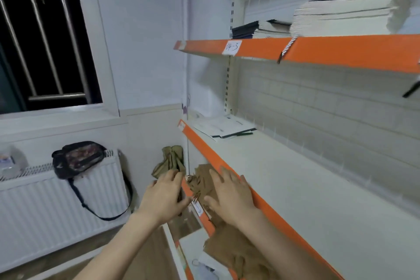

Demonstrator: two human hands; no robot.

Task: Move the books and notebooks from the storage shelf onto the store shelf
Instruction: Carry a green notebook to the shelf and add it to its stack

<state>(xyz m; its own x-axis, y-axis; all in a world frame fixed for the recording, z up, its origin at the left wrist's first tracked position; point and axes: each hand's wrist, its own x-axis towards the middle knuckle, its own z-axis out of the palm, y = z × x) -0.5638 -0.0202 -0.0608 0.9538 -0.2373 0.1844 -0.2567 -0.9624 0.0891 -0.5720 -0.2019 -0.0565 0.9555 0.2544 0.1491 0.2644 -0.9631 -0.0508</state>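
Both my hands reach toward the lower shelf under the orange-edged middle shelf [261, 166]. My left hand [164, 195] is at the shelf's left end, its fingers curled round the edge of something dark; what it is I cannot tell. My right hand [229, 191] lies flat with spread fingers on a pile of brown paper bags [202, 179]. On the top shelf [341, 49] sit a tall stack of white notebooks [345, 18] and a lower stack of dark-covered notebooks [247, 29]. A few thin booklets [223, 126] lie at the far end of the middle shelf.
More brown bags [236, 250] lie lower down, and others [171, 161] stand in the corner. A white radiator [56, 202] with a black bag [77, 159] on it lines the left wall under a barred window [43, 36]. A label [231, 47] marks the top shelf's edge.
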